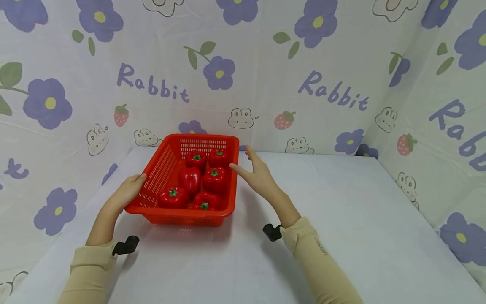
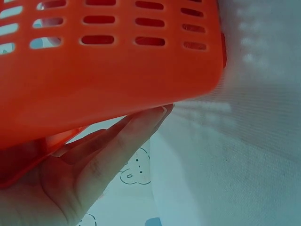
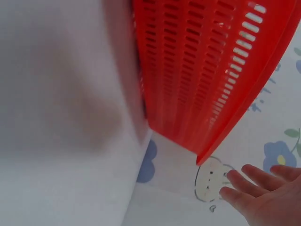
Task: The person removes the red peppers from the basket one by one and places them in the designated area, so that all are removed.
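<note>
A red plastic basket (image 1: 182, 213) with slotted walls is at the left of the white table, holding several shiny red bell peppers (image 1: 215, 180) with green stems. At its left rim, my left hand (image 1: 127, 192) grips the edge, thumb on top; the left wrist view shows those fingers (image 2: 127, 146) stretched beneath the rim against the basket's outer wall. My right hand (image 1: 260, 175) is beside the right rim, fingers spread, holding nothing. A small gap separates the right fingers (image 3: 244, 200) from the basket wall (image 3: 183, 70) in the right wrist view.
The white tabletop (image 1: 322, 211) extends to the right of the basket. Behind the table hangs a pale cloth (image 1: 258, 76) printed with flowers, rabbits and strawberries, and it continues along both sides. Black wrist mounts (image 1: 272, 232) stick out from the beige sleeves (image 1: 315, 257).
</note>
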Tool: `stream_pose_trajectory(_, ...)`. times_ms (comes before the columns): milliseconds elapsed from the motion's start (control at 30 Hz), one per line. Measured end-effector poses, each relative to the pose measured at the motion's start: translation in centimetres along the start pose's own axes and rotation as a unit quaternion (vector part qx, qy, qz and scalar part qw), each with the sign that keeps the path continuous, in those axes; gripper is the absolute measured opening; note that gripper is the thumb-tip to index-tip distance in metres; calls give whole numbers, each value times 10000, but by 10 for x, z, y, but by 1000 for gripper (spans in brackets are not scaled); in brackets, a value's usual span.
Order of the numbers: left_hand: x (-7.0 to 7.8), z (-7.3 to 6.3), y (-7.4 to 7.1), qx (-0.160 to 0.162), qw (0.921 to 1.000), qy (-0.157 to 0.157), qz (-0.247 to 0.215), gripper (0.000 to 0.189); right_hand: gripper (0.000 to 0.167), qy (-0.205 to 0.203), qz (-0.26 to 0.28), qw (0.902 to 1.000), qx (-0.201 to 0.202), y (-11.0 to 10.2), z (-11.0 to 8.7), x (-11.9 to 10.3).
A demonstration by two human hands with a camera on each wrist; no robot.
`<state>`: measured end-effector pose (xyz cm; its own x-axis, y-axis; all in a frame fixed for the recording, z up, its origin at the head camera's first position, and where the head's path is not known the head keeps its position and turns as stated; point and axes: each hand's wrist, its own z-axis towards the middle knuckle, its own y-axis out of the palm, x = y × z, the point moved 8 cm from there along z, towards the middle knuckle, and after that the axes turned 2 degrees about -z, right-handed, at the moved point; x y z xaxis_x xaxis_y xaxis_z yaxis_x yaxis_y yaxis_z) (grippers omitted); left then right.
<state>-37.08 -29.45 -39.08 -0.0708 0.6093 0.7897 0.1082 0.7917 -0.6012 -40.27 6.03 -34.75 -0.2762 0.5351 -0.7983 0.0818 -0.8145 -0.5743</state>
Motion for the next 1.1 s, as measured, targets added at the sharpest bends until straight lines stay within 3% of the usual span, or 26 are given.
stream_pose_trajectory(733,-2,1,1,-62,10000,27,-45,69,86,-493,244,9960,-708,59,0,-58)
stream_pose_trajectory(1100,-2,2,1,-84,9999,35,-126,69,86,-479,401,9926,-1040,89,0,-69)
